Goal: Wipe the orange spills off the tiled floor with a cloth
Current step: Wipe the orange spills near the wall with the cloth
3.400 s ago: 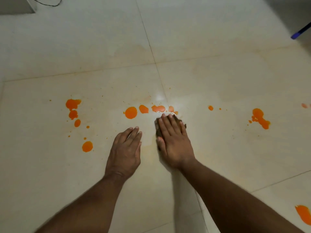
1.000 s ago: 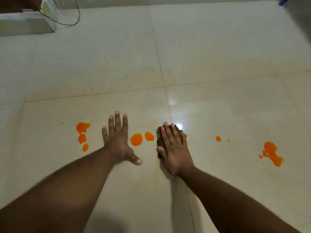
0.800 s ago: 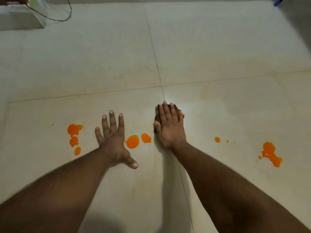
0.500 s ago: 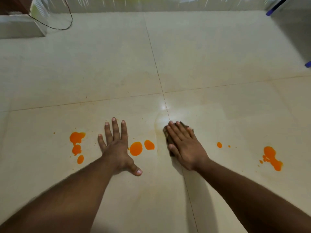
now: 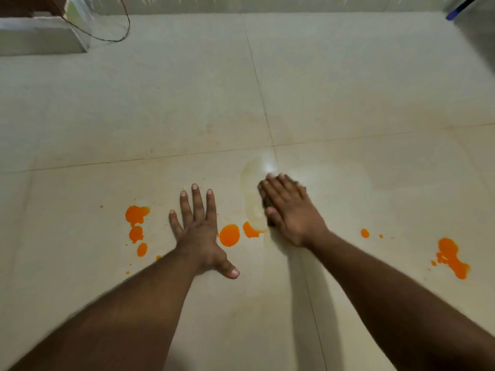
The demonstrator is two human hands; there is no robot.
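Dark cloth (image 5: 263,199), mostly hidden beneath the right hand (image 5: 290,210), lies on the tiled floor (image 5: 348,89) just right of the tile joint. Right hand: fingers straight, palm pressing the cloth flat. A pale wet smear (image 5: 251,188) borders it on the left. Two orange spills (image 5: 229,235) lie between the hands; further spills at far left (image 5: 136,226) and far right (image 5: 452,257). Left hand (image 5: 199,231): flat on the floor, fingers spread, holding nothing. No legible writing. A black cable (image 5: 117,28) loops at the upper left.

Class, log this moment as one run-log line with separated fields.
left hand: flat on floor | right hand: pressing dark cloth | orange spills: several remain | wet smear: beside cloth
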